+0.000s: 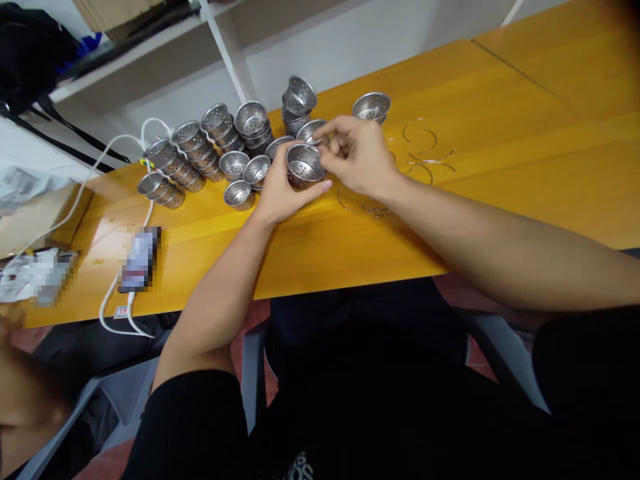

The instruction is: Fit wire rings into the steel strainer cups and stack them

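My left hand (280,193) is wrapped round a small perforated steel strainer cup (304,164), holding it just above the yellow wooden table (500,100). My right hand (357,157) is right beside the cup's rim, its fingertips pinched together on something thin that I cannot make out. Several thin wire rings (420,137) lie on the table just right of my right hand. Stacks of the same strainer cups (197,150) sit behind and left of my hands.
A phone (139,260) lies at the table's front left with white cables (115,313) looping round it. One more strainer cup (371,107) stands behind my right hand. A white shelf frame (225,47) stands behind the table. Another person's arm (20,400) shows at the lower left.
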A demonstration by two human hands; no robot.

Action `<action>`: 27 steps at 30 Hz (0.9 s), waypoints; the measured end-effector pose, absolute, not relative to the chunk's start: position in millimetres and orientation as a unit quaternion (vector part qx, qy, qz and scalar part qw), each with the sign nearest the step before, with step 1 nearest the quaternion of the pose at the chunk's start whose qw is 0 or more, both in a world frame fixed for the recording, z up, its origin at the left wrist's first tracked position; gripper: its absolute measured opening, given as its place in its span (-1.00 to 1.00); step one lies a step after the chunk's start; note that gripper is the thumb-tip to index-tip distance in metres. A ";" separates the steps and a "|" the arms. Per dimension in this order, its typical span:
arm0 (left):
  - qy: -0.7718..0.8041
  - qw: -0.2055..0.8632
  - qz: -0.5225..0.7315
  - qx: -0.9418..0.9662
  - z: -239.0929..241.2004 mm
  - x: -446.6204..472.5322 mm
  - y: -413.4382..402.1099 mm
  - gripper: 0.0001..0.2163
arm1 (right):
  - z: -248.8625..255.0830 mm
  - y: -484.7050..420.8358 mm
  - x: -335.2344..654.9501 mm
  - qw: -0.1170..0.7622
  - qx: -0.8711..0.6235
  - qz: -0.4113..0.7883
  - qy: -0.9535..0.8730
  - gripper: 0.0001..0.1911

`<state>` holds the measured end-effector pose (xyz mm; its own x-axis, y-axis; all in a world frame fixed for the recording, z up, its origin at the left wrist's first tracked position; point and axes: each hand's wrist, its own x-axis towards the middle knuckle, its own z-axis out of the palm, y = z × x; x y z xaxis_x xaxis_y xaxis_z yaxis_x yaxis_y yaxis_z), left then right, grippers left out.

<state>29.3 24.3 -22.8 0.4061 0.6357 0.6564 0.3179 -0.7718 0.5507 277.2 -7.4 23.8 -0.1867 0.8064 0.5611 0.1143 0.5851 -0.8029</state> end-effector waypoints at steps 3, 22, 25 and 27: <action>0.292 0.183 0.465 0.815 -21.6 24.7 26.1 -0.02 | 36.2 -13.9 280.6 0.532 -0.303 0.351 -0.709 -0.50; 0.268 0.182 0.453 0.831 -31.1 20.7 34.6 -0.15 | 49.3 -15.0 292.3 0.444 -0.198 0.489 -0.724 -0.29; 0.266 0.174 0.452 0.834 -31.3 20.0 35.8 -0.12 | 48.2 -14.9 292.0 0.443 -0.212 0.492 -0.719 -0.30; 0.269 0.169 0.447 0.836 -30.0 19.8 35.1 -0.11 | 47.1 -15.3 292.1 0.442 -0.222 0.495 -0.715 -0.31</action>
<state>19.8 35.1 -30.0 0.4558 0.6015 0.6560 0.2990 -0.7977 0.5237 292.1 -15.3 47.1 -0.5109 0.7541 0.4127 -0.1206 0.4124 -0.9030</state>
